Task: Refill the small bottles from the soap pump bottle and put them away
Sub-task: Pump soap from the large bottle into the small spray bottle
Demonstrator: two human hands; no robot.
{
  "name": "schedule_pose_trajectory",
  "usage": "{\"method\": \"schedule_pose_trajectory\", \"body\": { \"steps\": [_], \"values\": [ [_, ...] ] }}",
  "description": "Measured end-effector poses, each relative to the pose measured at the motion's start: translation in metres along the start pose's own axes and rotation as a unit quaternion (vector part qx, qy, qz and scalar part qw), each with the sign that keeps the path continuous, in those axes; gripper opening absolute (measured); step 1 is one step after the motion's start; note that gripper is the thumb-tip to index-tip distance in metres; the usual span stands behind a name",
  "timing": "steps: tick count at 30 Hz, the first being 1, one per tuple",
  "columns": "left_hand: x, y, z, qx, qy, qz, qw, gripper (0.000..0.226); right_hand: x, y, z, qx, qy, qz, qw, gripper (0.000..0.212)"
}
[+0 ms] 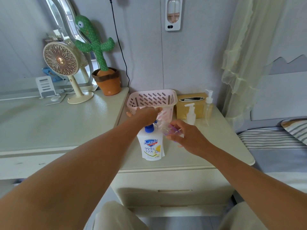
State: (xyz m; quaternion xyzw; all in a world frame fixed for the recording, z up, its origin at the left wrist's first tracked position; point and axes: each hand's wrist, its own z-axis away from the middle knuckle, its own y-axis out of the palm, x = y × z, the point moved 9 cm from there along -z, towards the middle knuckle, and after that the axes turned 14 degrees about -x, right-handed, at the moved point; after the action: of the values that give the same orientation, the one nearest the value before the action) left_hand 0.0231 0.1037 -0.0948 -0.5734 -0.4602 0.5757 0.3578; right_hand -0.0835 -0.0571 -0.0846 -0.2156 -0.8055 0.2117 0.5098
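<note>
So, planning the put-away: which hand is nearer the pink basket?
Left. The left hand presses the soap pump bottle right in front of the pink basket; the right hand holds a small bottle nearer the person.

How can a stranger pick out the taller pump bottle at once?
Find the cream nightstand beside the bed, then the gold tissue box at its back. The taller pump bottle stands at the box's right end; it is clear, while the shorter bottle beside it is white.
</note>
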Motion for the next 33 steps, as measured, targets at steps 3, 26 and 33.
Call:
{"method": "schedule_pose_trajectory", "body": {
  "steps": [3,26,33],
  "values": [
    [0.006,0.004,0.002,0.009,-0.006,0.0,1.0,0.058,-0.003,0.004,0.0,-0.001,-0.001,-0.006,1.0,0.036],
    [-0.006,-0.006,0.01,0.006,0.021,-0.027,0.999,0.051,-0.003,0.004,-0.003,-0.01,0.001,-0.005,1.0,0.037],
    [-0.011,-0.018,0.012,0.003,0.035,-0.06,0.998,0.049,0.002,0.004,-0.005,-0.006,-0.01,0.011,1.0,0.036]
  ]
}}
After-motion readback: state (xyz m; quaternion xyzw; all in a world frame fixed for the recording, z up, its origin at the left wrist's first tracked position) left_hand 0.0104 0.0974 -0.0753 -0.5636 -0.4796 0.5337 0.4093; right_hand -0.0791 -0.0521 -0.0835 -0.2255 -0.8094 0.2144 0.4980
